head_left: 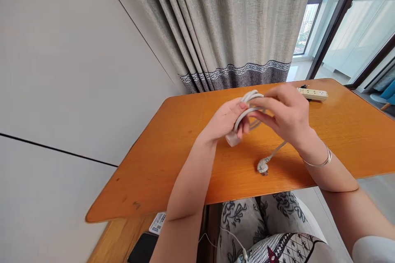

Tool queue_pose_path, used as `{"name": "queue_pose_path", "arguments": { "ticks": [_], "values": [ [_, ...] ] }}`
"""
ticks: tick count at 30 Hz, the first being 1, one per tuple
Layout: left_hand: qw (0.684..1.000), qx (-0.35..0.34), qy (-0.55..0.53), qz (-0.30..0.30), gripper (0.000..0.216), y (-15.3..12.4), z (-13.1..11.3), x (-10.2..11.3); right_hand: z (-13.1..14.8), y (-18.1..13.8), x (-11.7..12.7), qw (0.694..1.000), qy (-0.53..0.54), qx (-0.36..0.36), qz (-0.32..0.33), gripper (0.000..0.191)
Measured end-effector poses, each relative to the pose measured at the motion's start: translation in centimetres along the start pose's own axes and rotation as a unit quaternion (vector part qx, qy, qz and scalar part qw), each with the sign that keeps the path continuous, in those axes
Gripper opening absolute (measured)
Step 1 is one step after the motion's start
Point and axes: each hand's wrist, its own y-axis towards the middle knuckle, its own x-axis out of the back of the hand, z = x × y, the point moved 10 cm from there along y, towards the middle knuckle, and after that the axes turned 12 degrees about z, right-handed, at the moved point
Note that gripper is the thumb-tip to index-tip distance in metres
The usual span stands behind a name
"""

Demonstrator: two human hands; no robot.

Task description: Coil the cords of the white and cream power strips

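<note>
A white power cord (pixel 243 109) is looped into a coil above the table. My left hand (pixel 230 117) is closed around the coil's left side, thumb on top. Below those fingers, a white block-shaped piece (pixel 233 138) sticks out, mostly hidden by the hand. My right hand (pixel 286 111) is at the coil's right side, its thumb and fingers closed on the cord and slightly blurred. From under this hand the cord's loose end runs down to a white plug (pixel 263 166) near the table's front edge.
The wooden table (pixel 173 144) has rounded corners. At its far right lies a cream power strip (pixel 317 95) beside a small black item. Grey curtains (pixel 240 20) hang behind, and a white panel wall (pixel 61 70) stands at left. Below the table are a dark flat object (pixel 143 248) and a thin white cable.
</note>
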Motion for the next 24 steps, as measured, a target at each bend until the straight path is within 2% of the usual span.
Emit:
{"name": "queue_pose_path", "arguments": {
  "ticks": [2, 5, 8, 10, 11, 15, 18, 21, 24],
  "values": [
    [0.996, 0.04, -0.076, 0.035, 0.056, 0.2, 1.1, -1.2, -1.6, 0.4, -0.3, 0.998, 0.065, -0.012, -0.011, 0.042],
    [0.979, 0.06, -0.193, 0.007, 0.059, 0.4, 2.0, -0.6, -3.7, 1.2, -2.7, 0.973, 0.227, -0.028, 0.027, 0.05],
    [0.964, 0.048, -0.259, -0.046, 0.062, 0.4, 2.1, 1.0, -4.6, 1.4, -6.3, 0.899, 0.419, -0.059, 0.114, 0.056],
    [0.958, 0.036, -0.277, -0.07, 0.06, 0.3, 1.9, 1.8, -4.6, 1.3, -7.9, 0.854, 0.491, -0.084, 0.15, 0.061],
    [0.957, 0.031, -0.28, -0.076, 0.059, 0.2, 1.8, 2.0, -4.8, 1.2, -8.2, 0.845, 0.504, -0.099, 0.15, 0.063],
    [0.963, 0.038, -0.261, -0.062, 0.049, 0.3, 1.5, 1.6, -5.9, 1.0, -7.5, 0.866, 0.471, -0.146, 0.083, 0.067],
    [0.968, 0.061, -0.238, -0.058, 0.045, 0.4, 1.6, 1.0, -6.3, 1.0, -7.1, 0.874, 0.455, -0.158, 0.066, 0.067],
    [0.965, 0.057, -0.244, -0.071, 0.046, 0.4, 1.4, 0.8, -6.5, 1.1, -7.3, 0.861, 0.479, -0.152, 0.074, 0.068],
    [0.958, 0.046, -0.267, -0.088, 0.051, 0.2, 1.3, 0.7, -6.3, 1.2, -7.8, 0.832, 0.531, -0.127, 0.094, 0.071]
  ]
}}
